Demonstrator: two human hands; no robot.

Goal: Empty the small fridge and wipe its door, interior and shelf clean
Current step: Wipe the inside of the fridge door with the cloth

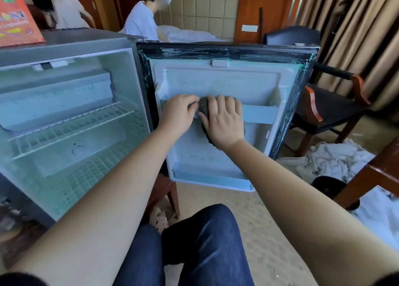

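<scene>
The small fridge (64, 54) stands open at the left, its interior holding only a white wire shelf (73, 124). Its door (220, 78) is swung wide to the right, inner side facing me, with a black gasket smeared with teal streaks. A dark grey cloth (204, 106) lies over the door's pale blue rail (259, 114). My left hand (179, 113) grips the cloth's left end at the rail, fingers curled round it. My right hand (223, 121) presses the cloth flat against the door panel, fingers spread over it.
An orange box (17, 20) sits on top of the fridge. Two people are by a bed at the back. A wooden chair (336, 111) stands right of the door, with crumpled white towels (332, 162) and a black bin (330, 186) on the carpet. My knees are below.
</scene>
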